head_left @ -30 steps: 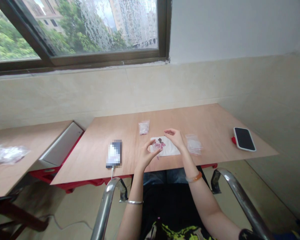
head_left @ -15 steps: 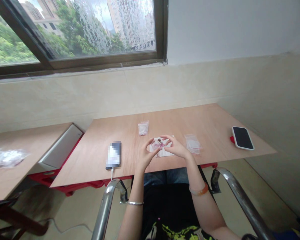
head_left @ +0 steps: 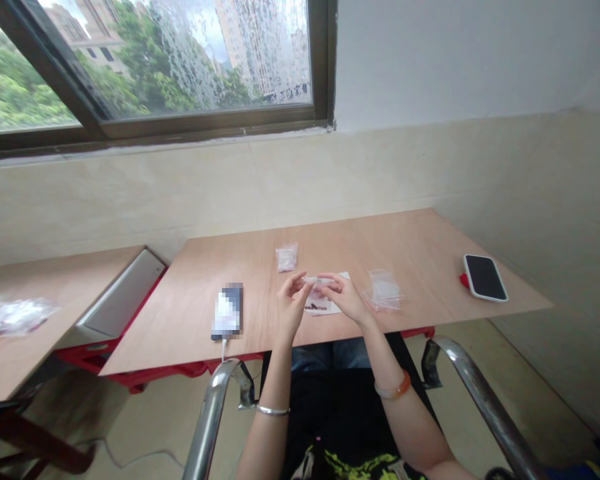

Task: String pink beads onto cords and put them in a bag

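My left hand and my right hand face each other above the near middle of the table. Between them, their fingertips pinch a small clear plastic bag by its two sides near the top. Under the bag lies a white sheet, partly covered by my hands. Small dark red bead-like pieces show below the bag; whether they are inside it or on the sheet I cannot tell.
A filled clear packet lies behind my hands, and flat clear bags lie to the right. A phone rests at the far right, a cabled phone at left. Metal armrests flank me.
The fingers of both hands have drawn in from a wide, rounded spread to a pinch on the bag's sides. The bag now stretches between them, and the dark red pieces appear lower.
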Motion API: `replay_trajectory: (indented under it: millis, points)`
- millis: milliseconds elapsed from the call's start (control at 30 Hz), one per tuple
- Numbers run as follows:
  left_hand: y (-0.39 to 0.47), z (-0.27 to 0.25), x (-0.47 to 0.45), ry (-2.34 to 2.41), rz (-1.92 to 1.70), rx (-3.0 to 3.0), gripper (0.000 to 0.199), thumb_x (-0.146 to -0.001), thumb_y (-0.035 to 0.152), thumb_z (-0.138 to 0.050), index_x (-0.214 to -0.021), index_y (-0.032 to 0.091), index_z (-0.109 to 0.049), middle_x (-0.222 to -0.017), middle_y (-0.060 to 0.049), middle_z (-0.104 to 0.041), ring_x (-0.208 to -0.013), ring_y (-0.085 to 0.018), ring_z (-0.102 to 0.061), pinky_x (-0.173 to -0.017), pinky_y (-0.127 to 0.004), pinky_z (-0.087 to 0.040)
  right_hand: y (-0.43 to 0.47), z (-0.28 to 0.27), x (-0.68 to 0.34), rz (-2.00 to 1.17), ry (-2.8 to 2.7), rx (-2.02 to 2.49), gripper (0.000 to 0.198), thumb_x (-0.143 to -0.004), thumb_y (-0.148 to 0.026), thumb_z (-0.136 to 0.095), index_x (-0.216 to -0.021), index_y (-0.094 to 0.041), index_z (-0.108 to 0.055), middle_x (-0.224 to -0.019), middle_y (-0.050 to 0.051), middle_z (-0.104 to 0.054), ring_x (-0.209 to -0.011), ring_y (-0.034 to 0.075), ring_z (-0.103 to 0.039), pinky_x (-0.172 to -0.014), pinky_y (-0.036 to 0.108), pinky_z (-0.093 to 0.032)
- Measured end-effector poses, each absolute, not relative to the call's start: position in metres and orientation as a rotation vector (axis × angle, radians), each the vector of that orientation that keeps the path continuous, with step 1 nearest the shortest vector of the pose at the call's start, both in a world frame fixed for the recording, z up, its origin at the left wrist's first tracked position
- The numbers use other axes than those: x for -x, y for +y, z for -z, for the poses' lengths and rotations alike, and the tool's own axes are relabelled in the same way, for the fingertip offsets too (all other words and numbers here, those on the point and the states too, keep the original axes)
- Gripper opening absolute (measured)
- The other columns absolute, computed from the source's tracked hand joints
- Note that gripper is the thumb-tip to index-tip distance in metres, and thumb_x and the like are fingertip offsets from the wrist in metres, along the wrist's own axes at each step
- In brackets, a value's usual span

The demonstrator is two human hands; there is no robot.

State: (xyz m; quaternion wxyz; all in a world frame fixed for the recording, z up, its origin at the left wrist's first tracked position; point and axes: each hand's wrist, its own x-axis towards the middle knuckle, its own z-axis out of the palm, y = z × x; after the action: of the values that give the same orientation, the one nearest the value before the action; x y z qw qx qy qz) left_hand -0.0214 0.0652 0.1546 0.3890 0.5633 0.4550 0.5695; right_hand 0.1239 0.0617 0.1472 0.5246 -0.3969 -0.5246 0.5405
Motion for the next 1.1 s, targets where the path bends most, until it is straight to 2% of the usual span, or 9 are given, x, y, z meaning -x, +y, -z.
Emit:
replay_trajectory:
  millis: [100, 233, 367, 567, 900, 1100]
  points:
    - [0.063, -0.163, 0.023, 1.096, -1.417, -1.324, 0.026, -0.075, 0.037, -0.068, -0.090, 0.015, -0.068, -0.085, -0.007, -0.070, -0.079, -0.017, -0.064, -0.073, -0.029, -0.050, 0.059, -0.155, -0.130, -1.334, -1.202, 0.915, 0.036, -0.077, -0.043, -0.064, -0.103, -0.017, -0.061, -0.084, 0.007, -0.071, -0.071, 0.017, -0.067, -0.061, 0.026, -0.051]
    - [0.057, -0.172, 0.020, 1.125, -1.412, -1.302, 0.024, -0.074, 0.038, -0.069, -0.081, 0.015, -0.070, -0.076, -0.005, -0.070, -0.072, -0.016, -0.064, -0.069, -0.027, -0.050, 0.056, -0.163, -0.132, -1.302, -1.160, 0.891, 0.033, -0.079, -0.047, -0.062, -0.094, -0.018, -0.063, -0.085, 0.008, -0.071, -0.064, 0.015, -0.066, -0.054, 0.023, -0.047]
    - [0.054, -0.176, 0.020, 1.153, -1.401, -1.359, 0.025, -0.075, 0.039, -0.068, -0.082, 0.015, -0.071, -0.078, -0.005, -0.071, -0.074, -0.017, -0.064, -0.068, -0.027, -0.049, 0.055, -0.168, -0.130, -1.179, -1.099, 0.923, 0.031, -0.077, -0.047, -0.063, -0.087, -0.018, -0.063, -0.082, 0.006, -0.071, -0.061, 0.014, -0.064, -0.053, 0.023, -0.046]
    - [0.051, -0.180, 0.018, 1.205, -1.414, -1.458, 0.024, -0.078, 0.039, -0.064, -0.079, 0.016, -0.070, -0.077, -0.004, -0.069, -0.074, -0.017, -0.063, -0.068, -0.026, -0.048, 0.053, -0.174, -0.126, -1.062, -1.093, 0.984, 0.028, -0.076, -0.046, -0.064, -0.080, -0.018, -0.062, -0.075, 0.005, -0.068, -0.071, 0.017, -0.065, -0.059, 0.025, -0.049]
    - [0.047, -0.189, 0.017, 1.157, -1.322, -1.533, 0.025, -0.080, 0.040, -0.063, -0.086, 0.017, -0.069, -0.086, -0.005, -0.070, -0.083, -0.019, -0.063, -0.075, -0.028, -0.049, 0.045, -0.185, -0.127, -1.118, -1.066, 0.945, 0.026, -0.071, -0.042, -0.069, -0.078, -0.017, -0.065, -0.076, 0.005, -0.068, -0.072, 0.016, -0.064, -0.060, 0.025, -0.052]
    - [0.044, -0.190, 0.016, 1.218, -1.349, -1.653, 0.024, -0.082, 0.040, -0.060, -0.085, 0.018, -0.069, -0.084, -0.005, -0.070, -0.084, -0.020, -0.064, -0.076, -0.029, -0.048, 0.039, -0.188, -0.122, -1.282, -1.079, 0.946, 0.031, -0.069, -0.044, -0.071, -0.085, -0.019, -0.065, -0.083, 0.005, -0.068, -0.066, 0.018, -0.063, -0.048, 0.028, -0.054]
